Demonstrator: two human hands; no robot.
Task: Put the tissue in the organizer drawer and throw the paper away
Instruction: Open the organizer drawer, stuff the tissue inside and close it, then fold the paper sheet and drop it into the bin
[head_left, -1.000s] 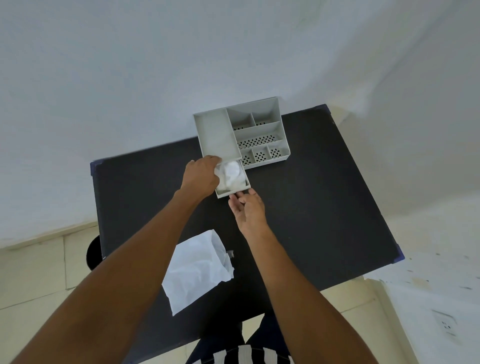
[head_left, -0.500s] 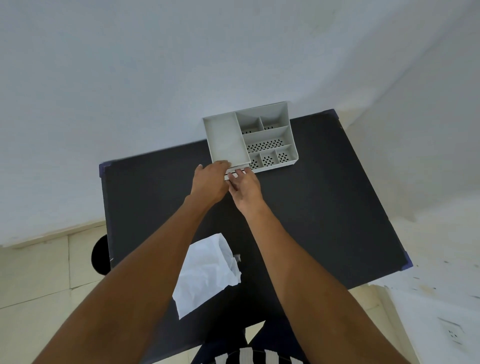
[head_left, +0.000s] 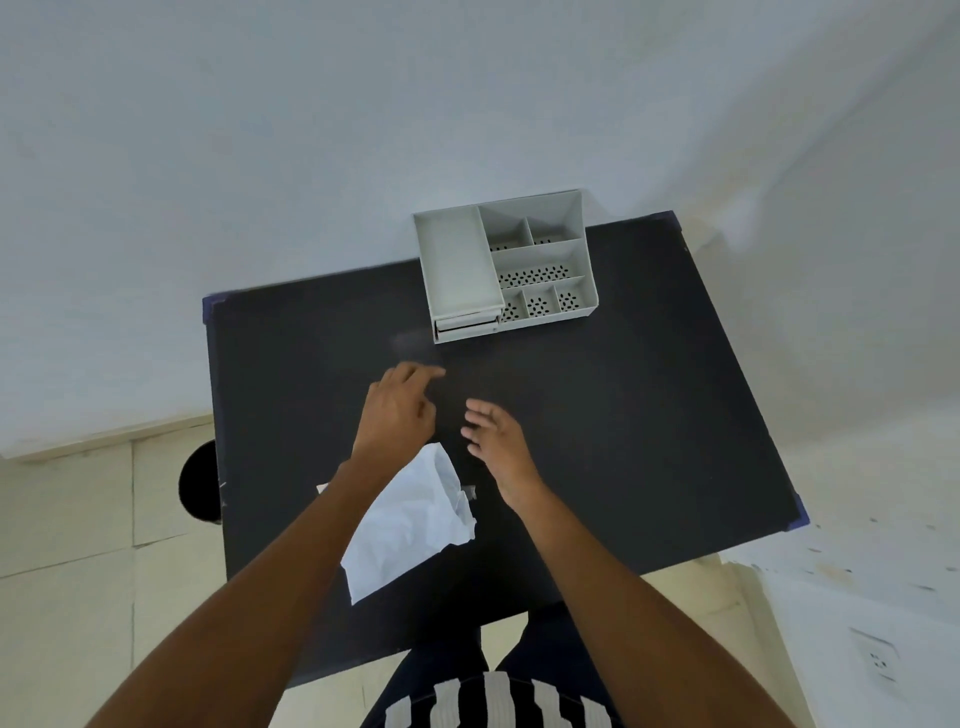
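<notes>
Left hand (head_left: 397, 410) and right hand (head_left: 493, 441) empty, fingers loose; paper (head_left: 410, 525) just below, under left wrist.

A black table (head_left: 649, 415) fills the middle of the view, its far edge set against a pale wall (head_left: 363, 130). Blue pieces cap the corners of the table that show. Below its left edge, a round black object (head_left: 197, 480) sits on the floor, partly hidden by the tabletop. The floor (head_left: 78, 545) is laid with cream tiles. At the lower right, a white wall socket (head_left: 878, 660) sits in a scuffed white surface. At the bottom edge, a black-and-white striped garment (head_left: 493, 701) shows above dark trousers.
</notes>
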